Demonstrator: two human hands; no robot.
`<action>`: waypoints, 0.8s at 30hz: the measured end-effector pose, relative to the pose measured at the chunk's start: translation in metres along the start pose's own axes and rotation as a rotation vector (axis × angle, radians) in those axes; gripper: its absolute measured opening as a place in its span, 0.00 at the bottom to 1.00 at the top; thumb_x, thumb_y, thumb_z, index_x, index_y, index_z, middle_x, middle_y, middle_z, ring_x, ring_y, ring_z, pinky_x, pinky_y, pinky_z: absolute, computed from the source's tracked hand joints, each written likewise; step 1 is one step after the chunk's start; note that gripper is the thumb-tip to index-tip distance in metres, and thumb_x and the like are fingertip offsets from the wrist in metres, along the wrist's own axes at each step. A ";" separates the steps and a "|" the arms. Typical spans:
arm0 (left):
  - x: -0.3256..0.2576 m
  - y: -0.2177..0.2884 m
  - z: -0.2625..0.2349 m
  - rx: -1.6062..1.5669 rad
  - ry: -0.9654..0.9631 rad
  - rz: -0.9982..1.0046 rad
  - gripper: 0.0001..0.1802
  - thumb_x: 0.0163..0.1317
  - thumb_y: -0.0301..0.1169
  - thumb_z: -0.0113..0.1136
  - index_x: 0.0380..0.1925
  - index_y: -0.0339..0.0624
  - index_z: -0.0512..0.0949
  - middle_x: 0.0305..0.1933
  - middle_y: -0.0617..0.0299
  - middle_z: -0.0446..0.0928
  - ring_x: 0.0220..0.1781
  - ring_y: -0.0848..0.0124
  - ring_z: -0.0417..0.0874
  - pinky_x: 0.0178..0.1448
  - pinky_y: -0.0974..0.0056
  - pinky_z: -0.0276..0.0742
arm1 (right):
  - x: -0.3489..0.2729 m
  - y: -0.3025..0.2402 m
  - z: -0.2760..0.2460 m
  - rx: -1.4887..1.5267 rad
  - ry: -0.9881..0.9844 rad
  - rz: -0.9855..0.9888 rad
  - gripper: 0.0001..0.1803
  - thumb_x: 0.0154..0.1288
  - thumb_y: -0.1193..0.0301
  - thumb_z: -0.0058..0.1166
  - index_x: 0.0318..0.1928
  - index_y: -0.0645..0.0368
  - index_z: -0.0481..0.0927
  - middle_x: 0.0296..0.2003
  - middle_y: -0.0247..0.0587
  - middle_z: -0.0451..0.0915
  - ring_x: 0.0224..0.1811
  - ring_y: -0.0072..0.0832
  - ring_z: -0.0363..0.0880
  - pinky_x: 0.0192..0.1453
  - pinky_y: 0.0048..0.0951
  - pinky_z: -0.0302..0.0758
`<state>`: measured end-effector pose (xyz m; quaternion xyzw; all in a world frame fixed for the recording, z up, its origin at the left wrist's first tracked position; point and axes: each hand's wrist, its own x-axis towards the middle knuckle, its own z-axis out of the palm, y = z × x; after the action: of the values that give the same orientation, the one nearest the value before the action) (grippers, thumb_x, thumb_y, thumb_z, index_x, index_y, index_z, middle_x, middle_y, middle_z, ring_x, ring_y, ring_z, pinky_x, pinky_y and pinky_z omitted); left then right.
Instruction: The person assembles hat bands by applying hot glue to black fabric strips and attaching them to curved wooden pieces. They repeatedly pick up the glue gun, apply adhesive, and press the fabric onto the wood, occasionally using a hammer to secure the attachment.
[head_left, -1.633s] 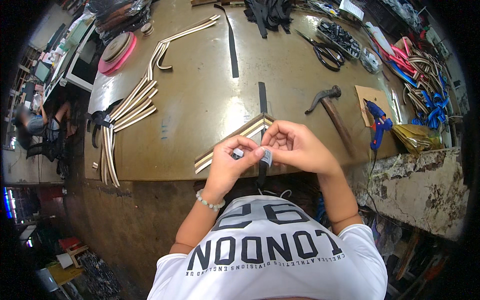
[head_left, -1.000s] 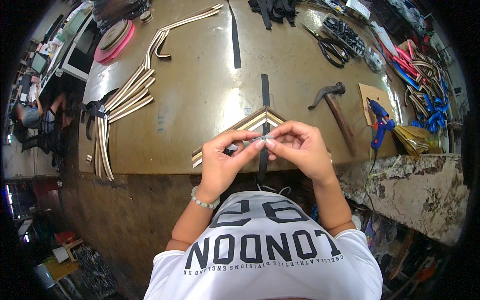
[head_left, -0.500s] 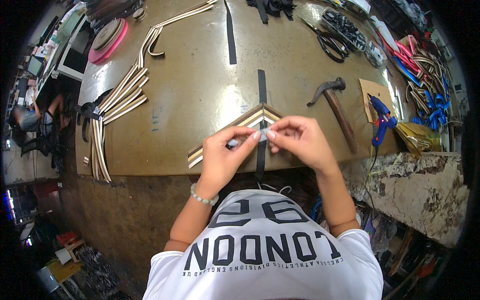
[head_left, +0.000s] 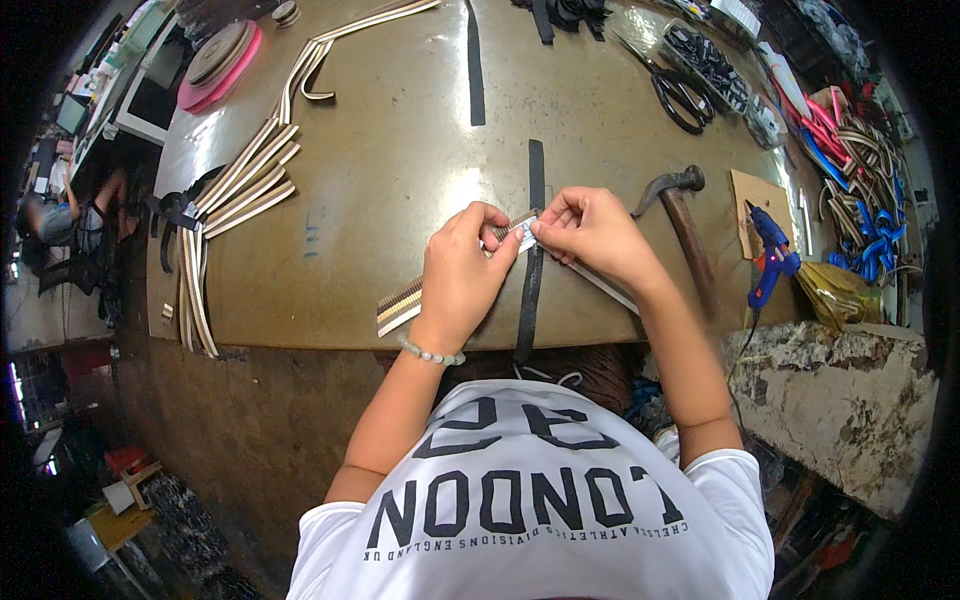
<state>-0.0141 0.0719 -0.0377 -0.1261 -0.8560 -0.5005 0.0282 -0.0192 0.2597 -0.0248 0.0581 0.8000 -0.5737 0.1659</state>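
A small white label (head_left: 527, 234) is pinched between the fingertips of my left hand (head_left: 462, 268) and my right hand (head_left: 592, 238). Both hands are closed over the peak of a striped webbing strap (head_left: 399, 307), folded into an upside-down V in brown, tan and white. My fingers hide much of the fold, so I cannot tell whether the label touches it. Beneath the peak, a black strip (head_left: 531, 305) runs along the table towards its near edge. One leg of the strap comes out under each hand.
A hammer (head_left: 690, 235) lies right of my hands, with a blue glue gun (head_left: 772, 258) beyond it. Scissors (head_left: 683, 100) and a clear box of black parts (head_left: 705, 65) sit far right. More striped straps (head_left: 245, 195) lie left, near tape rolls (head_left: 220, 65).
Both hands have moved away from me, carrying the label from over the black strip up to the strap's peak. The view has shifted slightly.
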 end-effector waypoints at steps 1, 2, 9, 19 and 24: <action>0.000 0.000 0.001 0.024 -0.009 0.003 0.10 0.57 0.31 0.69 0.33 0.37 0.80 0.21 0.60 0.74 0.24 0.72 0.74 0.30 0.67 0.70 | 0.001 0.000 0.001 -0.008 0.007 0.008 0.11 0.59 0.72 0.65 0.30 0.68 0.80 0.21 0.37 0.80 0.19 0.19 0.77 0.23 0.22 0.75; 0.000 0.000 0.001 0.040 -0.010 0.018 0.10 0.57 0.31 0.69 0.34 0.37 0.80 0.22 0.60 0.75 0.24 0.72 0.75 0.30 0.66 0.71 | 0.002 0.000 0.001 -0.003 0.012 -0.008 0.10 0.58 0.72 0.65 0.30 0.68 0.80 0.21 0.37 0.80 0.19 0.19 0.77 0.23 0.22 0.75; -0.002 0.004 0.003 0.115 -0.020 0.061 0.08 0.58 0.30 0.67 0.35 0.40 0.81 0.26 0.58 0.76 0.26 0.66 0.77 0.32 0.62 0.72 | -0.010 -0.008 -0.013 0.052 -0.013 -0.045 0.11 0.58 0.76 0.62 0.34 0.65 0.71 0.17 0.38 0.78 0.17 0.20 0.78 0.20 0.25 0.74; -0.005 0.009 0.002 0.221 -0.074 0.030 0.05 0.63 0.34 0.62 0.36 0.48 0.80 0.29 0.59 0.76 0.29 0.59 0.80 0.33 0.55 0.74 | -0.056 -0.016 0.023 -0.538 0.138 -0.470 0.11 0.57 0.75 0.60 0.40 0.63 0.73 0.34 0.53 0.80 0.36 0.54 0.80 0.41 0.43 0.79; -0.006 0.009 0.002 0.254 -0.051 0.058 0.06 0.62 0.34 0.63 0.37 0.47 0.81 0.27 0.58 0.75 0.28 0.60 0.79 0.33 0.57 0.73 | -0.001 -0.001 -0.019 -0.303 0.069 -0.619 0.09 0.57 0.80 0.58 0.40 0.63 0.81 0.38 0.49 0.81 0.36 0.38 0.84 0.39 0.33 0.80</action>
<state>-0.0059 0.0765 -0.0320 -0.1591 -0.9090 -0.3835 0.0366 -0.0227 0.2771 -0.0178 -0.1933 0.8608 -0.4693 -0.0367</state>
